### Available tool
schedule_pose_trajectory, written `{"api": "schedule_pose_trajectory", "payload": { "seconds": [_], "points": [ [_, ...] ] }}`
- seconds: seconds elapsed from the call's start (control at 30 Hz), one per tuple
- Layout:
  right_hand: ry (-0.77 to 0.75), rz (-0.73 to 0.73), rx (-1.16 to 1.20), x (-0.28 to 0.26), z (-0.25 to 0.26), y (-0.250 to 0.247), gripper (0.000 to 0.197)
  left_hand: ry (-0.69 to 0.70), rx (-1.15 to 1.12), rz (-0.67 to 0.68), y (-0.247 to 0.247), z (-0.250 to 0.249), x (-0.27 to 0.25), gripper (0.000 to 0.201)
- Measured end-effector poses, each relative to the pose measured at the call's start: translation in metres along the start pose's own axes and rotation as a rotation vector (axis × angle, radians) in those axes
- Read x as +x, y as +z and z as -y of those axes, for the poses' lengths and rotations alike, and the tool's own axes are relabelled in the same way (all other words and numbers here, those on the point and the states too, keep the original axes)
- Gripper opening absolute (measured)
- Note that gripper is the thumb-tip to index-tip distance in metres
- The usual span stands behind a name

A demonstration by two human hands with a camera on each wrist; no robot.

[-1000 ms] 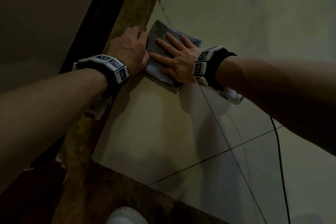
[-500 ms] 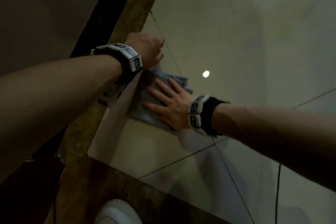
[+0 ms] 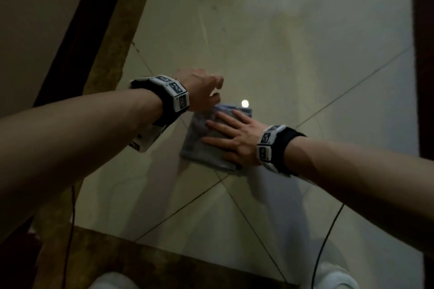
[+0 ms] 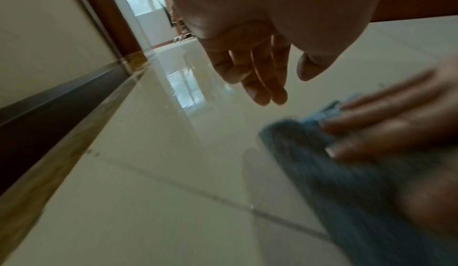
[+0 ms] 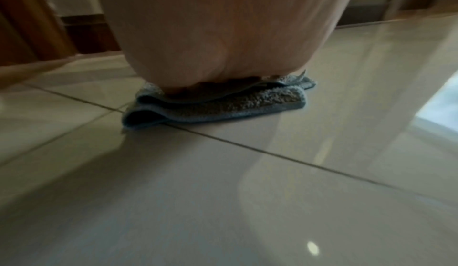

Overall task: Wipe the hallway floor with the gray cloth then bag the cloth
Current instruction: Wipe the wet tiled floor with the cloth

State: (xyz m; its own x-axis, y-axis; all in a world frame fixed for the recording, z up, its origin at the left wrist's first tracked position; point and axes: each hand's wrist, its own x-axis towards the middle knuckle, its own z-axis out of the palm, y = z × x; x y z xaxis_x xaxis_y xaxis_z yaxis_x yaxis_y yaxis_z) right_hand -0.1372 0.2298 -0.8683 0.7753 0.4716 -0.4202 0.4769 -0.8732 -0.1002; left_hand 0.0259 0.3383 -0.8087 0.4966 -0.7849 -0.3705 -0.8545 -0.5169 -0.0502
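Wiping underway: right hand (image 3: 237,139) presses the folded gray cloth (image 3: 199,148) flat-fingered on the tiled floor (image 3: 305,65); left hand (image 3: 202,91) hovers loose, empty. Bagging likely follows.

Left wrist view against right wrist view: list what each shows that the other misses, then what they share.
Left wrist only: the left hand hanging open above the floor, and the right hand's fingers flat on the cloth. Right wrist only: the cloth's folded layers stacked under the right hand. Shared: the gray cloth on the glossy tiled floor.
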Motion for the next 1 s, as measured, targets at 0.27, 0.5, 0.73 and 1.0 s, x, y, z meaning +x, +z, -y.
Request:
{"api": "schedule_pose_trajectory", "payload": {
  "seconds": [0.27,0.5,0.73,1.0],
  "points": [
    [0.208,0.072,0.08,-0.022,-0.02,-0.005,0.066,0.061,0.089,0.016,-0.04,-0.035,-0.008,0.033],
    [0.198,0.191,0.079,-0.018,-0.026,-0.025,0.065,-0.101,0.055,-0.045,-0.061,-0.002,-0.041,0.034],
    [0.241,0.213,0.101,-0.017,-0.024,-0.034,0.067,-0.027,0.16,-0.006,-0.083,0.009,-0.014,0.037],
    [0.188,0.27,-0.016,-0.024,-0.028,-0.049,0.075,0.151,0.286,-0.028,-0.113,-0.03,0.043,0.039]
  ]
}}
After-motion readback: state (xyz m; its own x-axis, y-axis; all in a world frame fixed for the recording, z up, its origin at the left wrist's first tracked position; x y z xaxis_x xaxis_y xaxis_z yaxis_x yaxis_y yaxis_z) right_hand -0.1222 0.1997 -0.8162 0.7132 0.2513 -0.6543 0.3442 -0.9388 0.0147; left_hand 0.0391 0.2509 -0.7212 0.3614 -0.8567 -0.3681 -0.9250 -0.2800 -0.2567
